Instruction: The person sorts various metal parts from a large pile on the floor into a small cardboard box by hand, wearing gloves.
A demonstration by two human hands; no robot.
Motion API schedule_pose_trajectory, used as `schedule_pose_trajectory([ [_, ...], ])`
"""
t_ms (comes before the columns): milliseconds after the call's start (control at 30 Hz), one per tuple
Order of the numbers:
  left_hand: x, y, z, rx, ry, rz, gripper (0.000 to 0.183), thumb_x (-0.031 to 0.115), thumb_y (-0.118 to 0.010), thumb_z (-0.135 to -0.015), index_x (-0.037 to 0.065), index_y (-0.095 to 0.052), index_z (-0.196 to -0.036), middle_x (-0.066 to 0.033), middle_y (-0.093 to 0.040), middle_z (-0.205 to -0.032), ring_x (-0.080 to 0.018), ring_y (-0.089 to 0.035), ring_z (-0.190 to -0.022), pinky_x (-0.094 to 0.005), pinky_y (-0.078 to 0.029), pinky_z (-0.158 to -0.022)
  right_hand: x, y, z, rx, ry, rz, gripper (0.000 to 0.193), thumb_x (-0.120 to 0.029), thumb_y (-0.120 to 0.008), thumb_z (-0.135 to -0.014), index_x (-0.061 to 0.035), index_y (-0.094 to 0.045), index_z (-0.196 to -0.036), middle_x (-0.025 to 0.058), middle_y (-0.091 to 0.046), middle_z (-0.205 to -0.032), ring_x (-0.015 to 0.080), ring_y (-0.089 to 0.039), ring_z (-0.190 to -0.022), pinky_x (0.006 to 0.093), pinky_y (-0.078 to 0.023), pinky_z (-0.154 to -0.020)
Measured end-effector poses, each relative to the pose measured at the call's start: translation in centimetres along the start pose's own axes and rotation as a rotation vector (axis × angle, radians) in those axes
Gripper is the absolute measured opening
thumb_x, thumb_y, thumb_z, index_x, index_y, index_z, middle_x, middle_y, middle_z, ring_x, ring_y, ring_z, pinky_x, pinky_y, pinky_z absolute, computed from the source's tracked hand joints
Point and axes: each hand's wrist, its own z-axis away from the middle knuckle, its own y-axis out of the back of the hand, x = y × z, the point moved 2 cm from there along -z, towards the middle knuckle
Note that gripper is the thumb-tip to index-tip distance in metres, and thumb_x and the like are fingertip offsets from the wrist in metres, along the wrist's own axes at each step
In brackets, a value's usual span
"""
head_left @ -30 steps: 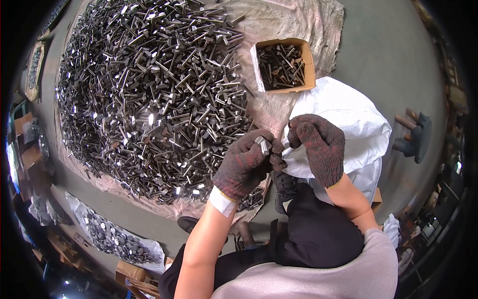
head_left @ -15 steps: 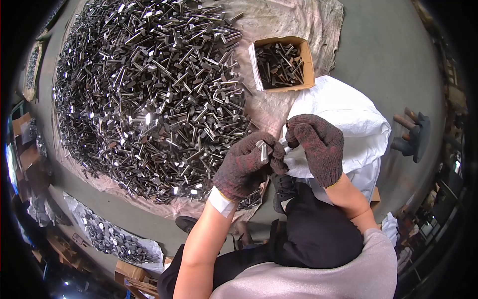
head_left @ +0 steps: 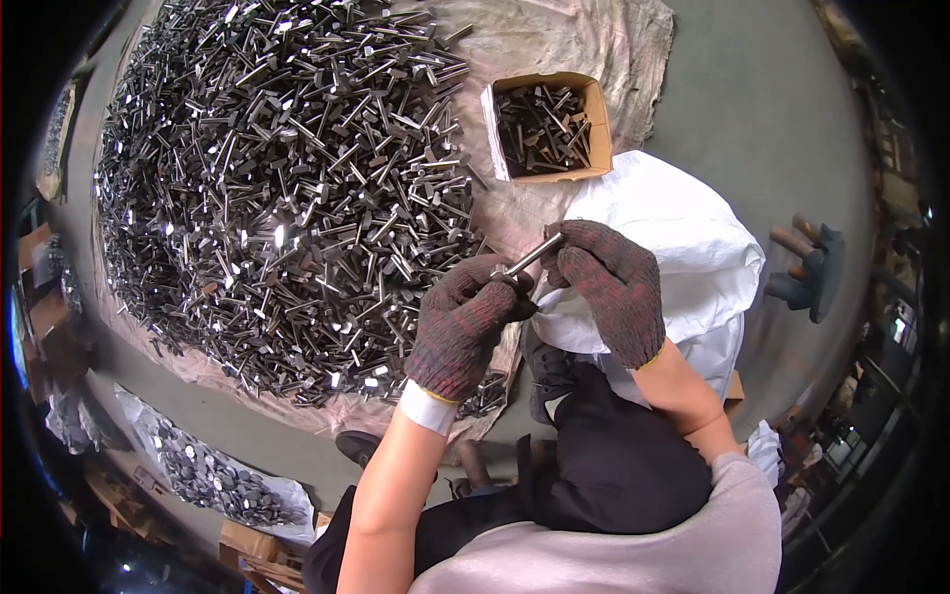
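rod [head_left: 536, 255], lower end part-hidden, pinched by left hand [head_left: 459, 325]; right hand [head_left: 617, 295], grip unclear

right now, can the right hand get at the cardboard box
Probably yes: the cardboard box stands open just beyond the right hand, and nothing visible blocks the way, though that hand is at a metal pin.

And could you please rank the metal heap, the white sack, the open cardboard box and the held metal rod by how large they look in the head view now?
1. Metal heap
2. White sack
3. Open cardboard box
4. Metal rod

All differ clearly in the picture.
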Motion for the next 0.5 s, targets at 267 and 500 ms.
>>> schedule_pose_trajectory([
  [267,-0.09,1.01,0.06,0.049,-0.121,-0.206,0.026,0.008,-0.071,-0.083,0.000,-0.065,-0.106,-0.0058,-0.067,-0.099,-0.0127,-0.063,-0.087,-0.0274,-0.052,-0.080,0.74,0.05,-0.24,-0.006,-0.127,-0.063,0.026,-0.010,-0.059,-0.093,0.0010,-0.066,-0.116,0.0058,-0.068,-0.089,0.0120,-0.063,-0.078,0.0259,-0.053,-0.072],
  [500,0.26,0.64,0.28,0.100,-0.233,-0.410,0.021,0.005,-0.072,-0.082,0.001,-0.066,-0.102,-0.0033,-0.067,-0.098,-0.0095,-0.061,-0.088,-0.0252,-0.050,-0.080,0.94,0.12,-0.42,-0.017,-0.148,-0.110,0.026,-0.012,-0.057,-0.096,0.0004,-0.066,-0.116,0.0058,-0.069,-0.090,0.0115,-0.063,-0.079,0.0266,-0.054,-0.074],
])
